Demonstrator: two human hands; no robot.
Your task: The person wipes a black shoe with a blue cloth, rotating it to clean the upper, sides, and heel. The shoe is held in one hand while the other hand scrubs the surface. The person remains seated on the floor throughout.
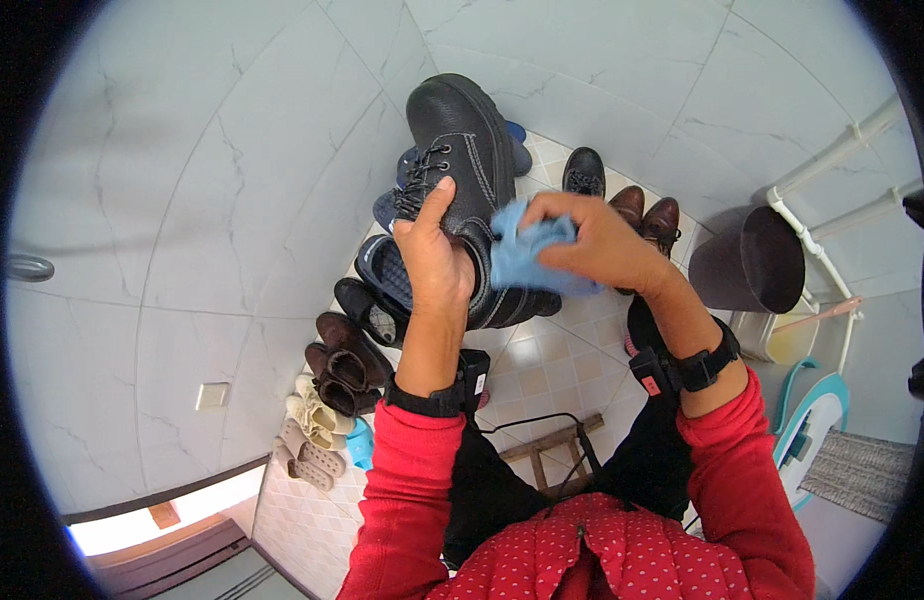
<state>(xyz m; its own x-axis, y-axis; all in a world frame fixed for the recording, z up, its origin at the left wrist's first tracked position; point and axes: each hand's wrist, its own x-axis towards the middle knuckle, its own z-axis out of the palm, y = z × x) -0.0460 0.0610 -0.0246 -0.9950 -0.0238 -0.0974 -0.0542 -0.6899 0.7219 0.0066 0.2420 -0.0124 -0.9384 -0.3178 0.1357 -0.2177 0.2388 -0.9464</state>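
A black leather lace-up shoe (479, 180) with pale stitching is held up in front of me, its toe pointing away. My left hand (437, 245) grips it at the opening, thumb on the tongue below the laces and the other fingers hidden inside or behind. Bunched in my right hand (607, 245) is a light blue cloth (532, 252), slightly smeared by motion. It lies against the shoe's right side near the heel. The fingers of that hand are closed round the cloth.
Along the left wall stand several pairs of footwear, among them dark slippers (387, 270), brown shoes (347, 355) and beige clogs (307, 458). Farther off are a black shoe (584, 172) and brown leather shoes (660, 222). A dark bucket (717, 265) stands by white pipes (812, 240) at right.
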